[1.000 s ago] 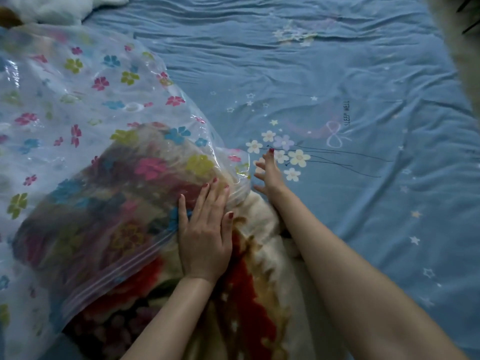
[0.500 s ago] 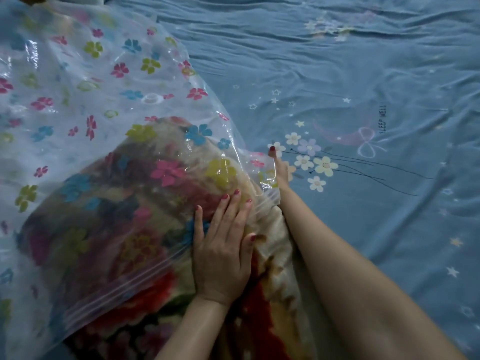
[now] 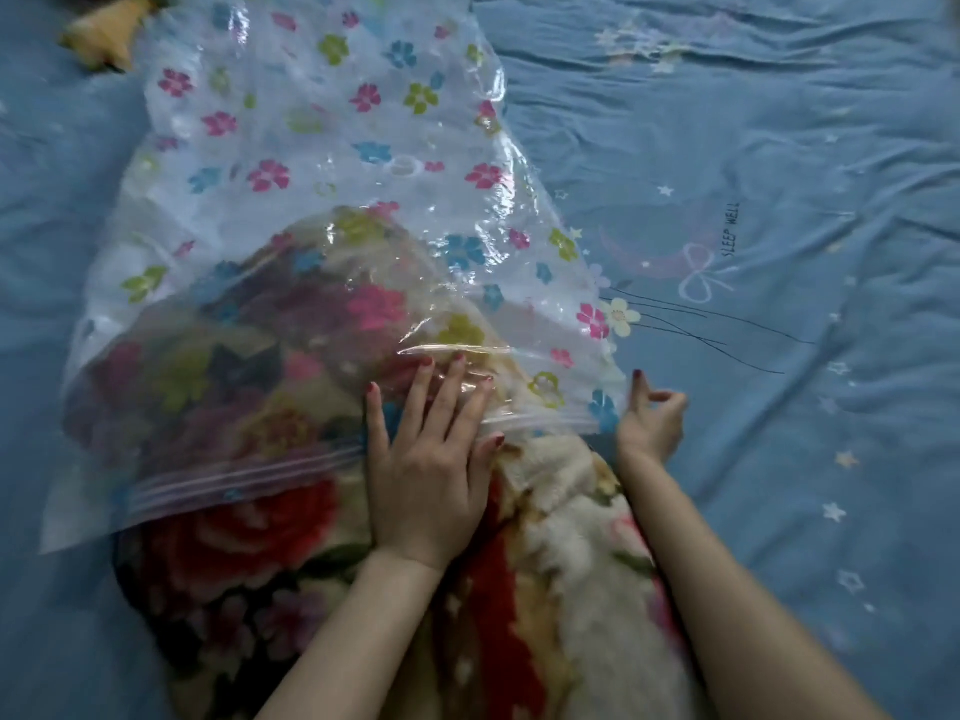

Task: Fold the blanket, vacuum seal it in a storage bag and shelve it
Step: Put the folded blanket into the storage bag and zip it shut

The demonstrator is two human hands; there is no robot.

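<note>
A folded floral blanket [image 3: 270,537], red, cream and dark, lies partly inside a clear storage bag [image 3: 322,163] printed with small coloured flowers. The bag's zip strip [image 3: 234,478] crosses the blanket about halfway, and the near half of the blanket sticks out toward me. My left hand [image 3: 431,475] lies flat with fingers spread, pressing on the blanket at the bag's mouth. My right hand [image 3: 649,418] is at the bag's right corner, its fingers curled and pinching the edge of the plastic by the zip strip.
Everything rests on a bed with a wrinkled blue sheet [image 3: 779,433] printed with stars, flowers and the words "SLEEP WELL". A yellow soft object [image 3: 101,36] lies at the far left corner.
The bag has slid further over the blanket and now lies spread out ahead. My right hand pulled back from beside the blanket and took hold of the bag's right corner. My left hand stayed pressed flat.
</note>
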